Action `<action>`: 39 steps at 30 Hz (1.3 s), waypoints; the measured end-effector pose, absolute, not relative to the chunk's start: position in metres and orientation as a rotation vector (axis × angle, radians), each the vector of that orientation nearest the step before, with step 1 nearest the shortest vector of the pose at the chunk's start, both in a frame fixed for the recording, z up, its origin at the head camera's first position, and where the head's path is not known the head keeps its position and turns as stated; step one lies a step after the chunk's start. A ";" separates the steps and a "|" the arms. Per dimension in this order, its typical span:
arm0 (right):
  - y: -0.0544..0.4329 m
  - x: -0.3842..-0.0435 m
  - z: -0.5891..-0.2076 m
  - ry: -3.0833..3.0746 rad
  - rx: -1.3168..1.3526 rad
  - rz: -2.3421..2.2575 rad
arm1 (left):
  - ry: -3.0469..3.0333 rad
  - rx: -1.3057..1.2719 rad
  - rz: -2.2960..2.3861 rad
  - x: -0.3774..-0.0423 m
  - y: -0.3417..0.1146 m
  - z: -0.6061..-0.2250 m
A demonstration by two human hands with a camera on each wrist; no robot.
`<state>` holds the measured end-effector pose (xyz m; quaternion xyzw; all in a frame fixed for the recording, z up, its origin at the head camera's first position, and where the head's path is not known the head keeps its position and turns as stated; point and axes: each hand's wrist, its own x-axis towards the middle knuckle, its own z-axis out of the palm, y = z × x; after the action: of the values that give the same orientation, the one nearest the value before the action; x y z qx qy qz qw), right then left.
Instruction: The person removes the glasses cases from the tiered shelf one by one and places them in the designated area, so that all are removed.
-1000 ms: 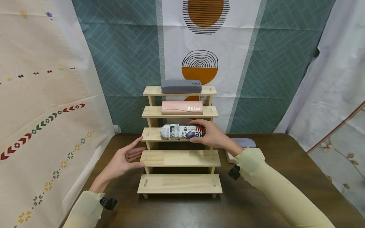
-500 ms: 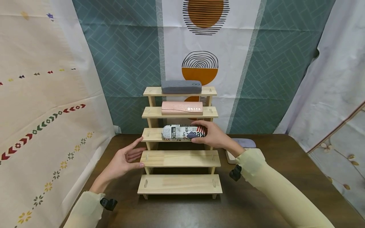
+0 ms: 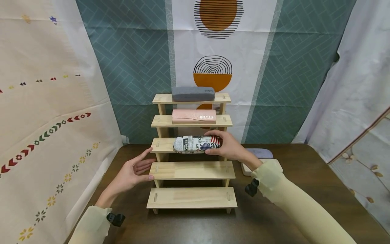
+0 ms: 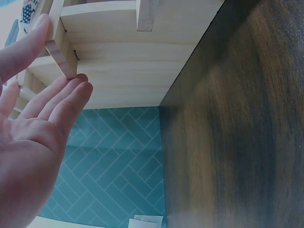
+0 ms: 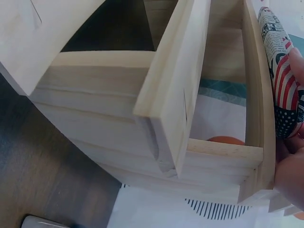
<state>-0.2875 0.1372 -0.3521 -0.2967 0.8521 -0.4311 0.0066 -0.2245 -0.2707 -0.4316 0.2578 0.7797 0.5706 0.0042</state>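
Note:
In the head view, my right hand (image 3: 226, 145) grips the right end of a newsprint-patterned glasses case (image 3: 187, 144) with a flag print. The case lies along the middle step of a five-tier wooden display stand (image 3: 192, 198), its lower edge right at the front of the board. The right wrist view shows the same case (image 5: 285, 80) against the board's edge, fingers at its end. My left hand (image 3: 131, 173) touches the stand's left side with mostly straight fingers; in the left wrist view, its thumb and fingertips (image 4: 83, 88) meet the plank ends.
A grey glasses case (image 3: 193, 94) sits on the top step and a pink one (image 3: 194, 117) on the step below. Right of the stand, a bluish-purple case (image 3: 259, 153) and a cream one (image 3: 274, 165) lie on the dark wooden table (image 3: 195, 227). Fabric hangs behind and at both sides.
The newsprint case has slid slightly right along its step and come a little toward the front edge, still in my right hand. My left hand stays at the stand's side.

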 end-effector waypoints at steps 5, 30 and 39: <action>0.140 -0.282 -0.352 2.616 -0.940 -1.399 | 2.450 0.818 1.784 -0.225 -0.271 -0.432; 0.183 -0.256 -0.346 2.593 -0.906 -1.526 | 2.466 0.829 1.771 -0.225 -0.273 -0.433; 0.220 -0.236 -0.345 2.649 -0.820 -1.485 | 2.460 0.829 1.771 -0.225 -0.272 -0.432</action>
<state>-0.2360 0.2199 -0.3453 -0.2606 0.8422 -0.4721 -0.0017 -0.2247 -0.2723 -0.4324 0.2638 0.7828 0.5636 -0.0007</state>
